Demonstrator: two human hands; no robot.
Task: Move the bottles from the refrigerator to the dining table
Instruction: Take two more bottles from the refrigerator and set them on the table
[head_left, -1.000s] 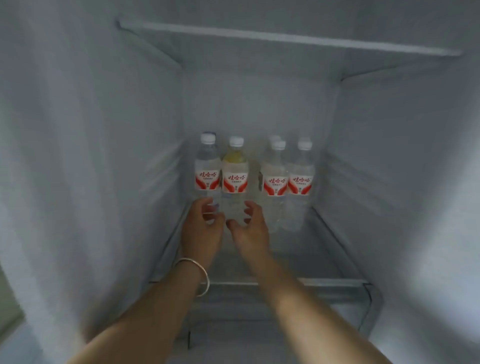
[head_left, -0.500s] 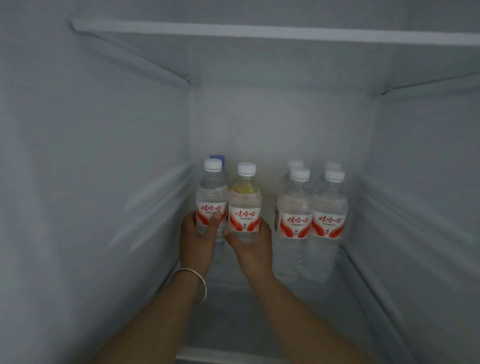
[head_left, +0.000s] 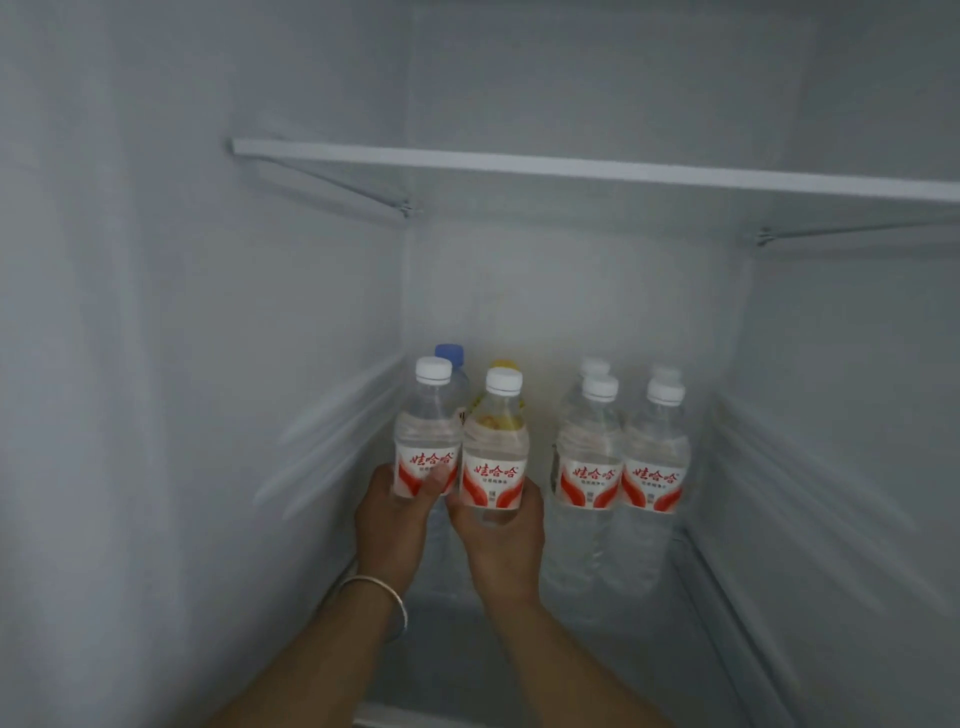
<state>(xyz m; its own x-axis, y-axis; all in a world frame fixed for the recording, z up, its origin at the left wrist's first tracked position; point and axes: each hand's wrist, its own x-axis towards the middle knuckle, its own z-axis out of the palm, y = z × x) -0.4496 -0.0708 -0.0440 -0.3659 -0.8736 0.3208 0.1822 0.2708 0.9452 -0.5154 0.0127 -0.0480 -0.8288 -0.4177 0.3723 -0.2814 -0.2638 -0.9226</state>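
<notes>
Inside the refrigerator, my left hand (head_left: 390, 525) grips a clear water bottle (head_left: 429, 431) with a white cap and red-and-white label. My right hand (head_left: 501, 540) grips a second such bottle (head_left: 496, 447) just to its right. Both bottles are upright and lifted off the shelf. Behind them stand a blue-capped bottle (head_left: 450, 354) and a yellow-capped bottle (head_left: 505, 365), mostly hidden. To the right, two more labelled bottles (head_left: 592, 457) (head_left: 655, 462) stand on the shelf, with further white caps behind them.
A glass shelf (head_left: 571, 169) with a white front edge spans the refrigerator above the bottles. White side walls (head_left: 208, 364) close in left and right. A silver bangle (head_left: 382, 597) sits on my left wrist.
Both hands reached the two left front bottles, closed around them and raised them off the shelf. The view has tilted up and come closer.
</notes>
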